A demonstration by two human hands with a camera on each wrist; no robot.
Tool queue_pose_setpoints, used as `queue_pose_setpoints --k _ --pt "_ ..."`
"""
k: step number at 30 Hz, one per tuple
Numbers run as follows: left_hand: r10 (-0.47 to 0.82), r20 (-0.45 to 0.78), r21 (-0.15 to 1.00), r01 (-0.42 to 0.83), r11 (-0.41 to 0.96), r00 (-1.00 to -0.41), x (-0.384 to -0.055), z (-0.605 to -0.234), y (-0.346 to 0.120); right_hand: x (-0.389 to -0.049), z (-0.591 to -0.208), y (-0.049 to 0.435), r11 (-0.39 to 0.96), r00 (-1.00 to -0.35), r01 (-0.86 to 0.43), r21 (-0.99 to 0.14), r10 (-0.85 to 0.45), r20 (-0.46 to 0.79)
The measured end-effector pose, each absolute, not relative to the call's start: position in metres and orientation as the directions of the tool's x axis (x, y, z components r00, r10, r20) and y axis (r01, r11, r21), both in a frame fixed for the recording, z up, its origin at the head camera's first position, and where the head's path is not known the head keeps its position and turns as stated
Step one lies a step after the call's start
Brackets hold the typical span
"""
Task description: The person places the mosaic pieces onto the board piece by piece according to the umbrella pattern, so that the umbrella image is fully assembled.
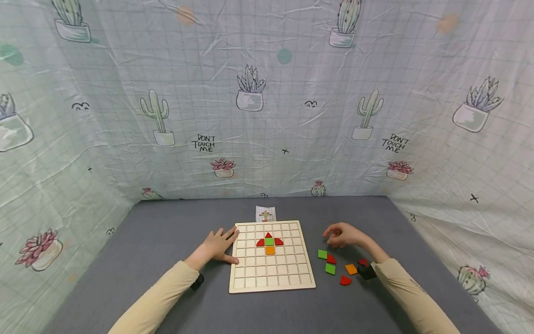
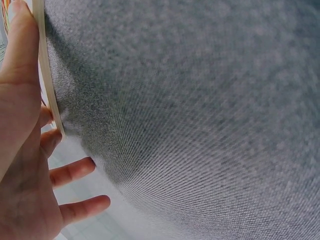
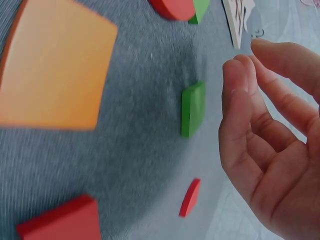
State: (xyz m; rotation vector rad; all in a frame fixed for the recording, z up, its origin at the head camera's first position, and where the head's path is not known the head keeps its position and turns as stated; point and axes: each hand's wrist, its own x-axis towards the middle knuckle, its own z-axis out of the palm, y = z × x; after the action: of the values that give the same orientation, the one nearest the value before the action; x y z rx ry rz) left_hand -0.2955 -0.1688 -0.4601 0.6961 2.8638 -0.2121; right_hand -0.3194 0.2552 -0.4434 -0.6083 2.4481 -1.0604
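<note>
My left hand (image 1: 218,245) rests at the left edge of the light wooden grid board (image 1: 273,280), fingers spread. Its thumb (image 2: 22,42) lies over the rim in the left wrist view. On the board, a green square (image 1: 269,241) has a red triangle (image 1: 268,235) above it, red quarter-round pieces (image 1: 261,242) on either side and an orange square (image 1: 270,250) below. Right of the board, my right hand (image 1: 343,234) hovers with loosely bent fingers (image 3: 235,125), nothing visible between them. Near it lie a green square (image 1: 322,254) and a red quarter-round piece (image 1: 331,259).
Another green square (image 1: 330,269), an orange square (image 1: 351,269) and red pieces (image 1: 345,280) lie scattered on the grey table (image 1: 175,218) below the right hand. A small printed pattern card (image 1: 265,214) sits behind the board. A patterned curtain (image 1: 267,167) encloses the table.
</note>
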Motion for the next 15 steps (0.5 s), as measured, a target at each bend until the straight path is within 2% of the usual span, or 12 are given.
queue_pose_setpoints --k 6,11,15 --pt "0.438 -0.215 -0.097 0.466 0.880 -0.873 -0.295 -0.460 -0.170 -0.322 -0.447 0.270 0.590 -0.819 -0.227 -0.775 -0.546 -0.176" --pt "0.435 -0.216 -0.086 0.461 0.883 -0.874 -0.294 -0.459 -0.168 -0.327 -0.455 0.287 0.510 -0.771 -0.272 -0.816 -0.623 -0.133" --pt "0.434 -0.212 -0.089 0.460 0.884 -0.876 -0.294 -0.459 -0.168 -0.325 -0.454 0.291 0.561 -0.806 -0.191 -0.806 -0.558 -0.197"
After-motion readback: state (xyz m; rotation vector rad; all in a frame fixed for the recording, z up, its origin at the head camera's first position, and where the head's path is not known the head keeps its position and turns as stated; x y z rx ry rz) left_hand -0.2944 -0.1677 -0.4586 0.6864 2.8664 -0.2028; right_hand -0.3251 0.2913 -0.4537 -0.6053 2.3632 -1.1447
